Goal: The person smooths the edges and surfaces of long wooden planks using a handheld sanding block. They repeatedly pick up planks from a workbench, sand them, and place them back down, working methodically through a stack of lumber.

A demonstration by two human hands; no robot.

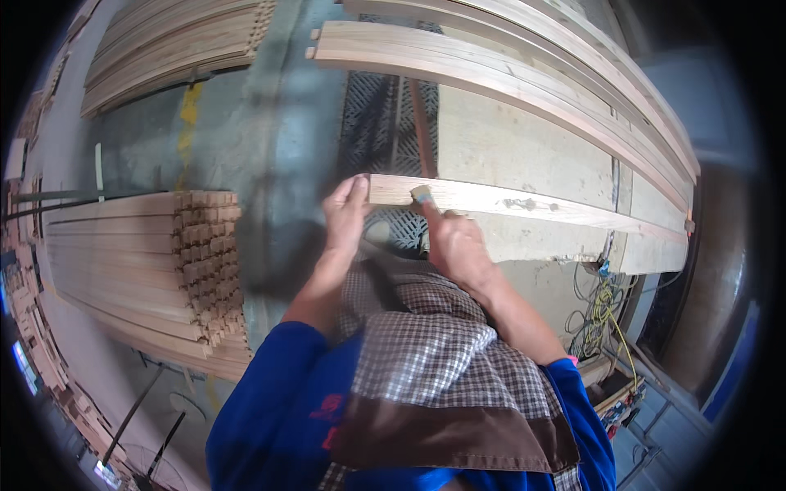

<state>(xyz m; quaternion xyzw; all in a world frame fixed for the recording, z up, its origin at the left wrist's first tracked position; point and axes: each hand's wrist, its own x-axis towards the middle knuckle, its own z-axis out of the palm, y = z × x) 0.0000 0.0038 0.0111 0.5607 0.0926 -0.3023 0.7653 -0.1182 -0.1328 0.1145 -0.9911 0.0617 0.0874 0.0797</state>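
Observation:
A long, pale wooden bar (pixel 473 191) lies crosswise before me and runs off to the right. Dark knot-like marks (pixel 529 204) show on its face. My left hand (pixel 344 218) grips the bar's left end, thumb near the end's top edge. Between the fingers of my right hand (pixel 459 245) is a small tan piece (pixel 421 195) with a bluish patch, pressed to the bar's face near that end. What this piece is, I cannot tell; the fingers partly hide it.
More wooden bars (pixel 466 64), some with tenoned ends, lie beyond on a pale board surface (pixel 522 135). Stacked bars (pixel 116 245) stand at left, with another stack (pixel 172 43) farther back. Black slatted matting (pixel 368 116) covers floor ahead. A yellow cable (pixel 605 304) hangs tangled at right.

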